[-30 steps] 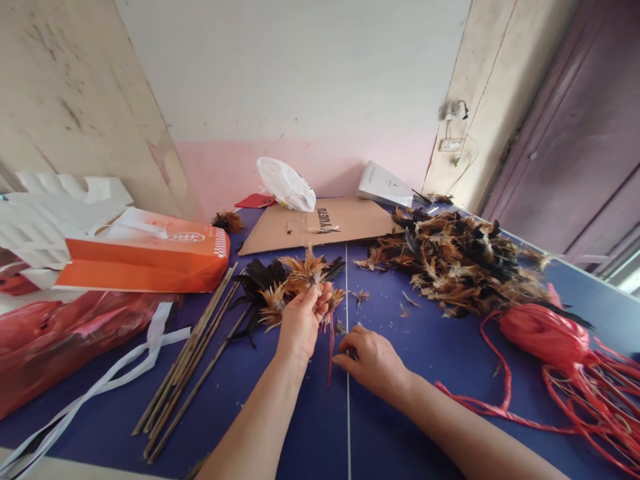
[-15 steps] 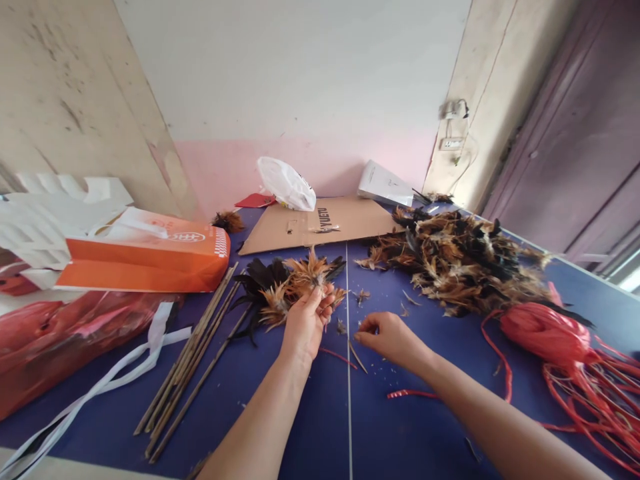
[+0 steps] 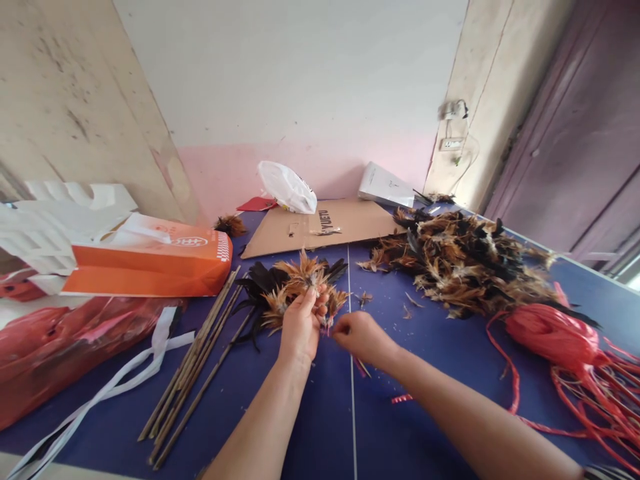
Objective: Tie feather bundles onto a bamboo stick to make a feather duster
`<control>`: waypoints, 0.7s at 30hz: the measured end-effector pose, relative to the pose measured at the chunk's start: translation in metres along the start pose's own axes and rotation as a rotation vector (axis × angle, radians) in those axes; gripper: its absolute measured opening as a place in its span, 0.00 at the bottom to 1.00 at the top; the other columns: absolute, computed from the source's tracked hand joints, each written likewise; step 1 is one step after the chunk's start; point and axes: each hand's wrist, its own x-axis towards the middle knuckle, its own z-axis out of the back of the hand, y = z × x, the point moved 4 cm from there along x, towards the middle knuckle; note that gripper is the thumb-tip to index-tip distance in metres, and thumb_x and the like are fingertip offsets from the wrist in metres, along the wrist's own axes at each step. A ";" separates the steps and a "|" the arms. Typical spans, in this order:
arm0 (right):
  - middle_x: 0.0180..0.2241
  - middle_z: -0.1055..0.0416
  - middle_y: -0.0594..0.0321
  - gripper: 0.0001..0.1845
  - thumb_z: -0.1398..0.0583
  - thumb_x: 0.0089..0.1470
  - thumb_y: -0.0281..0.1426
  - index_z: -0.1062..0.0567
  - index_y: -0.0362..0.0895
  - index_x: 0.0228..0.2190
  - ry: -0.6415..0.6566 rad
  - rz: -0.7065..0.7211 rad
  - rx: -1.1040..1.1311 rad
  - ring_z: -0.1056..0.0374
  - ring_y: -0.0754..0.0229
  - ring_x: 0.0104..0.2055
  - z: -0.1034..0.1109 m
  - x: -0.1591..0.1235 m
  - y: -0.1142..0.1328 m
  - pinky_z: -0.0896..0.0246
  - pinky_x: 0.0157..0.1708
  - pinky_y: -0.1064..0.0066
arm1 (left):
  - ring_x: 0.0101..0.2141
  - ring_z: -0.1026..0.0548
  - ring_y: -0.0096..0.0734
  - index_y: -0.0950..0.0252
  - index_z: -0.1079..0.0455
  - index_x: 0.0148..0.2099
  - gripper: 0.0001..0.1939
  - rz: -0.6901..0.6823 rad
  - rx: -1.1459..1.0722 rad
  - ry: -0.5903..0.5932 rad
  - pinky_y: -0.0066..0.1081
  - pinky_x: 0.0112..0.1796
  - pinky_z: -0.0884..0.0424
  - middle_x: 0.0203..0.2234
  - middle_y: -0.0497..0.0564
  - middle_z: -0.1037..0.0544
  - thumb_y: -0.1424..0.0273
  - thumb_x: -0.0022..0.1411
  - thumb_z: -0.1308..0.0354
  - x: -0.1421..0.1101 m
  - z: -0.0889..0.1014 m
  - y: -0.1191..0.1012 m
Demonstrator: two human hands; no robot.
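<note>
My left hand (image 3: 300, 323) is closed round the base of a bunch of brown and black feathers (image 3: 295, 280), held just above the blue table (image 3: 280, 413). My right hand (image 3: 361, 335) is pinched close beside it at the bunch's lower end. What the fingers pinch is too small to name; a red strand (image 3: 361, 367) runs from under the hand along the table. Thin bamboo sticks (image 3: 195, 370) lie to the left of my left arm.
A large heap of loose feathers (image 3: 460, 263) lies at the right. Below it is a bundle of red plastic string (image 3: 555, 337). A flat cardboard sheet (image 3: 320, 227), white bag (image 3: 287, 187), orange bag (image 3: 150, 257), red bag (image 3: 65, 340) and white strips (image 3: 125, 373) surround the work.
My right hand has moved from the table near the centre line up and left, until it meets the base of the feather bunch. My left hand has kept its hold.
</note>
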 end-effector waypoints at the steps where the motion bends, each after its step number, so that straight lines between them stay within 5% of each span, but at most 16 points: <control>1: 0.18 0.33 0.64 0.07 0.44 0.46 0.28 0.27 0.41 0.23 -0.007 -0.076 0.207 0.38 0.67 0.20 0.008 -0.004 -0.013 0.46 0.21 0.76 | 0.28 0.28 0.22 0.68 0.27 0.30 0.07 0.001 0.001 -0.003 0.20 0.25 0.35 0.31 0.51 0.24 0.71 0.46 0.36 -0.001 0.000 0.001; 4: 0.13 0.43 0.71 0.10 0.41 0.45 0.36 0.31 0.41 0.22 -0.034 -0.270 0.869 0.50 0.72 0.14 0.023 -0.022 -0.045 0.56 0.14 0.78 | 0.29 0.29 0.22 0.67 0.27 0.31 0.08 0.034 0.042 0.016 0.20 0.25 0.35 0.34 0.51 0.24 0.69 0.47 0.36 -0.004 -0.003 0.010; 7: 0.12 0.45 0.73 0.15 0.39 0.43 0.40 0.35 0.42 0.20 -0.034 -0.319 1.223 0.53 0.73 0.13 0.021 -0.037 -0.057 0.60 0.13 0.79 | 0.30 0.29 0.23 0.67 0.26 0.33 0.09 0.123 0.127 0.100 0.20 0.25 0.36 0.37 0.53 0.24 0.69 0.47 0.37 -0.012 -0.009 0.025; 15: 0.12 0.41 0.72 0.16 0.38 0.41 0.41 0.32 0.40 0.21 -0.157 -0.322 1.159 0.48 0.72 0.13 0.015 -0.041 -0.059 0.56 0.13 0.79 | 0.28 0.30 0.24 0.68 0.25 0.31 0.09 0.254 0.271 0.258 0.22 0.28 0.38 0.25 0.51 0.23 0.68 0.47 0.37 -0.033 -0.020 0.052; 21: 0.12 0.42 0.73 0.12 0.38 0.40 0.36 0.33 0.41 0.21 -0.226 -0.351 1.042 0.48 0.73 0.13 0.018 -0.042 -0.058 0.55 0.12 0.80 | 0.30 0.30 0.27 0.67 0.24 0.34 0.10 0.226 0.370 0.263 0.24 0.29 0.38 0.29 0.53 0.22 0.67 0.48 0.38 -0.033 -0.018 0.056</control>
